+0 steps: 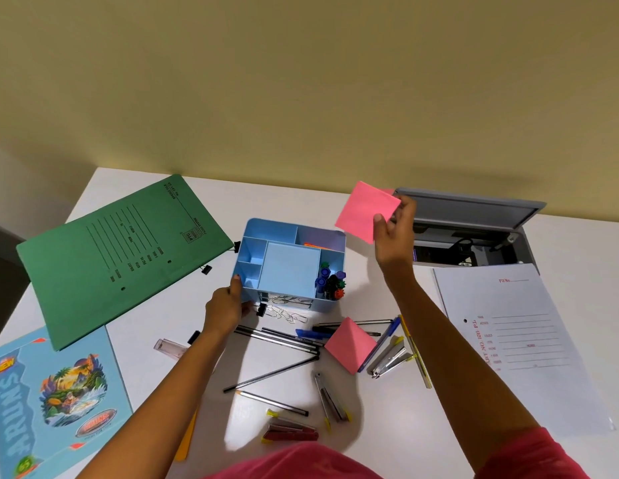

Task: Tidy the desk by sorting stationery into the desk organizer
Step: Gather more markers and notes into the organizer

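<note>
Right hand (394,233): fingers (406,207) pinch one edge of the pink note pad (361,209), held aloft; down-left of them the left hand (228,302) grips the organizer (291,264) corner. Pad likely light, bendy: edge grip suits.

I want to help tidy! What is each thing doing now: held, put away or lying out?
Left hand: grips the desk organizer at its corner.
Right hand: holds a pink sticky pad up.
Markers: standing in the desk organizer.
Second pink pad: lying on the desk.
Pens: loose on the desk.
Staplers: lying out.
Green folder: closed, flat.
</note>
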